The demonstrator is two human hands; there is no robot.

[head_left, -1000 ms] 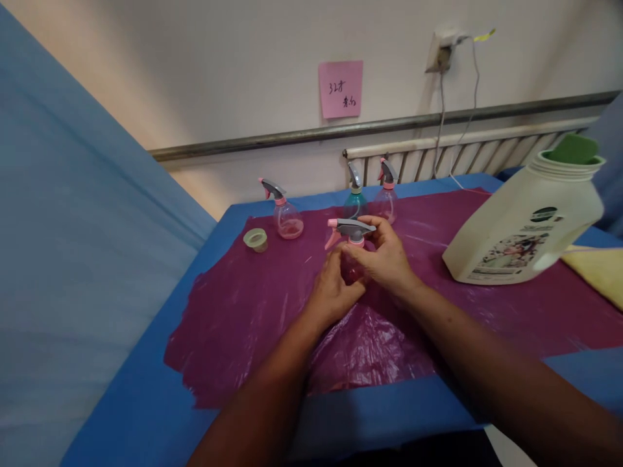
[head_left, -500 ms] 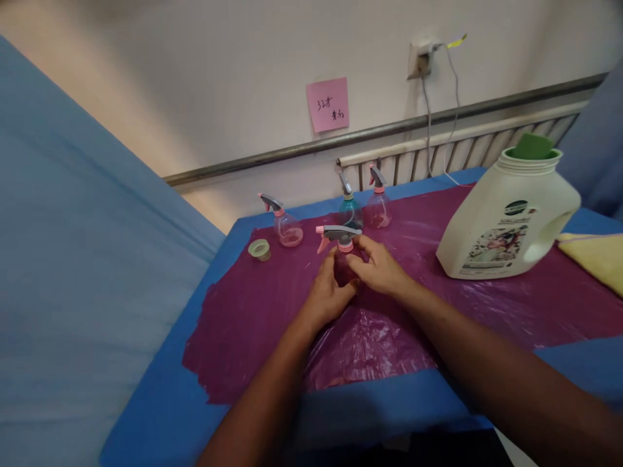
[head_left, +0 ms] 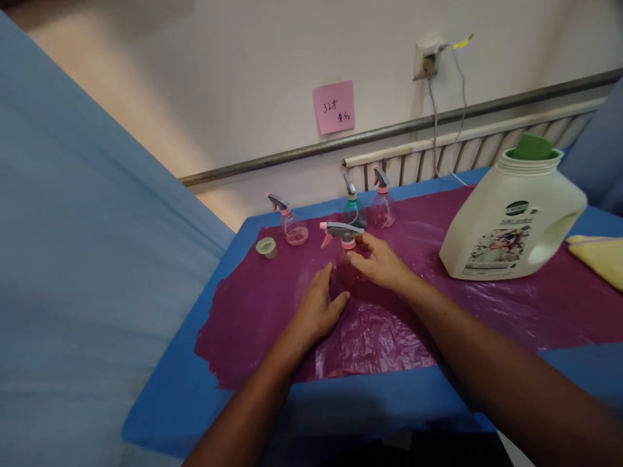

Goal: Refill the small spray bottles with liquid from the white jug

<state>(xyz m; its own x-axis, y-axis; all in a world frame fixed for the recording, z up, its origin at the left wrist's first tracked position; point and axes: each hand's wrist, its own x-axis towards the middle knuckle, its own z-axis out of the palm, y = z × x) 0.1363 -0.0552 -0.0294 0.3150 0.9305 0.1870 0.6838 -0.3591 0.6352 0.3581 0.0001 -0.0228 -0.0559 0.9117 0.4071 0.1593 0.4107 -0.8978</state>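
One grip is left on the bottle (head_left: 346,275). In the head view your right hand (head_left: 382,264) holds it, fingers closed on its shoulder just under the sprayer. Your left hand (head_left: 316,306), which cupped it half a second ago, has come off and lies spread flat on the sheet (head_left: 243,324) just beside it. The bottle stands upright on the table (head_left: 219,415), steadied from one side only. Behind it are three spare bottles (head_left: 292,227) and a cap (head_left: 267,246), with a jug (head_left: 511,227) to the right.
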